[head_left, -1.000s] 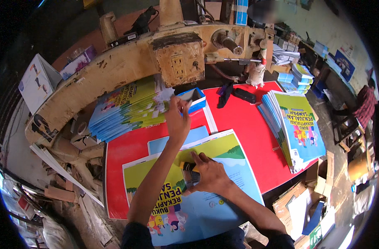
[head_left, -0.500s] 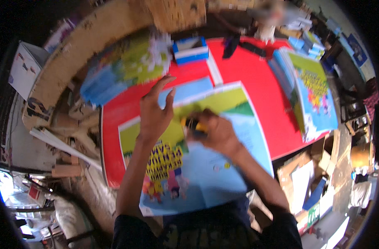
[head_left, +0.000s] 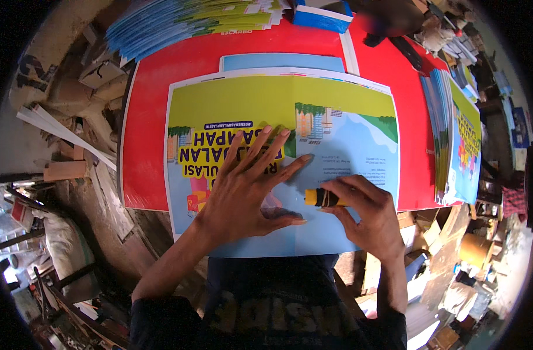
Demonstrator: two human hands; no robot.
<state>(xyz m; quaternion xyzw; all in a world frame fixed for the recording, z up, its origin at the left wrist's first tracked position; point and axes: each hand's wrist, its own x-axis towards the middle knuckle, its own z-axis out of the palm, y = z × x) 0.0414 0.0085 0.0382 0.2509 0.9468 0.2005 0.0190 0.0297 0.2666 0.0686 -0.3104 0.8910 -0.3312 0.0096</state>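
Observation:
A printed booklet cover sheet (head_left: 348,137), green above and pale blue below, is spread flat with a fold down its middle. My left hand (head_left: 249,184) lies on its left half with fingers spread, the fingertips reaching the fold. In my right hand (head_left: 368,216) is a small yellow-and-black tool (head_left: 325,198) with a band around it, held just right of the fold. My fingers hide part of the tool, so its exact kind is unclear. Its end points left, toward my left hand. Whether it touches the paper I cannot tell.
Under the sheet is a red tabletop (head_left: 147,146), with a pale blue sheet (head_left: 278,62) behind. Stacks of printed booklets stand at far left (head_left: 179,29) and at right (head_left: 465,140). A blue-and-white box (head_left: 322,18) sits at the back. Wood scraps (head_left: 65,170) lie left.
My left hand has come down from above the sheet and now lies flat on it. My right hand has moved right and lower with the tool. My view has tilted downward.

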